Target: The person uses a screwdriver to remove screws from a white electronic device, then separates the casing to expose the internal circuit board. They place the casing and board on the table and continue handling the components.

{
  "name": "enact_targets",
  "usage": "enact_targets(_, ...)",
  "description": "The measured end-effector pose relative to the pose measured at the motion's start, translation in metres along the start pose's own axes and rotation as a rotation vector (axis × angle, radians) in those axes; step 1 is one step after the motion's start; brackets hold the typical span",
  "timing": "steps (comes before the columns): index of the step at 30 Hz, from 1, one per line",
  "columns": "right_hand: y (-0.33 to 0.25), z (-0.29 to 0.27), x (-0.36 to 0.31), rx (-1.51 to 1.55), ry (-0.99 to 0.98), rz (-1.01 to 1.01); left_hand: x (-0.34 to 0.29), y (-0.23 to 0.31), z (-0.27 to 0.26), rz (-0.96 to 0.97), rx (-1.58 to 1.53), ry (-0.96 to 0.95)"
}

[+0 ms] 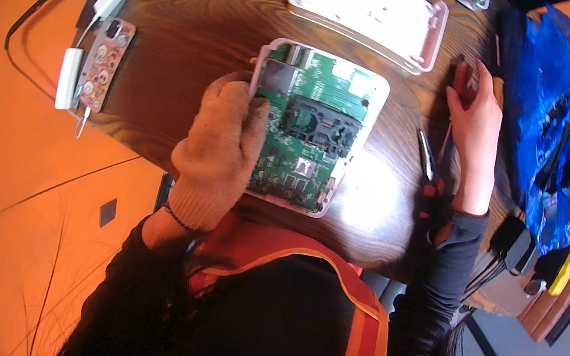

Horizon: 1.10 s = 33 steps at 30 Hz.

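Note:
My left hand [219, 141], in a tan knitted glove, is closed on the left edge of an opened device. That device is a white plastic casing [378, 88] with a green circuit board [323, 86] inside. A black socket frame [323, 127] sits on the board. My right hand [476, 123] is bare, at the table's right side. Its thumb and fingers curl around a red-handled tool [465, 81], mostly hidden by the hand. Beside that forearm lie pliers with silver jaws [425, 155] and red grips [431, 190].
A white casing cover [366, 10] lies beyond the device. At the left edge are a patterned phone [105, 65], a white stick-shaped device [69, 79] and cables. A blue plastic bag [561, 126] bulges along the right edge, above black adapters [513, 243]. The wooden table [197, 27] has a curved edge.

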State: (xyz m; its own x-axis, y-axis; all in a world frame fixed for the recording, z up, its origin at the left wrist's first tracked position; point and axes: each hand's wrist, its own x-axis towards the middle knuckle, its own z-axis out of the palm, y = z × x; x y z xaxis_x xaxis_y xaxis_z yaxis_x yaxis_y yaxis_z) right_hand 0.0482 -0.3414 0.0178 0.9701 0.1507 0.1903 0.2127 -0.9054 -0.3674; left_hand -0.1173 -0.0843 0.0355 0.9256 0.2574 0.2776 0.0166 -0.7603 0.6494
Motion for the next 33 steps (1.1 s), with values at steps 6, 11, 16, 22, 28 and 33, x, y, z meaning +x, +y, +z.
enact_targets(6, -0.011, -0.037, -0.023, 0.637, 0.234, -0.032, -0.004, -0.005, -0.004, -0.216, -0.092, -0.025)
enact_targets(11, -0.035, -0.063, -0.052, 1.103, 0.492, 0.032, -0.001, -0.010, 0.000, -0.184, -0.131, -0.049)
enact_targets(16, -0.046, -0.041, -0.062, 1.161, 0.415, 0.069, -0.001, -0.011, -0.002, -0.210, -0.126, -0.078)
enact_targets(22, -0.045, -0.014, -0.061, 1.188, 0.363, 0.078, 0.001, -0.013, -0.001, -0.175, -0.122, -0.049)
enact_targets(28, -0.034, -0.003, -0.070, 1.485, 0.190, 0.094, 0.001, -0.015, -0.003, -0.198, -0.061, -0.035)
enact_targets(33, -0.018, -0.017, -0.079, 1.283, 0.097, 0.024, 0.004, -0.017, -0.004, -0.148, -0.070, -0.061)
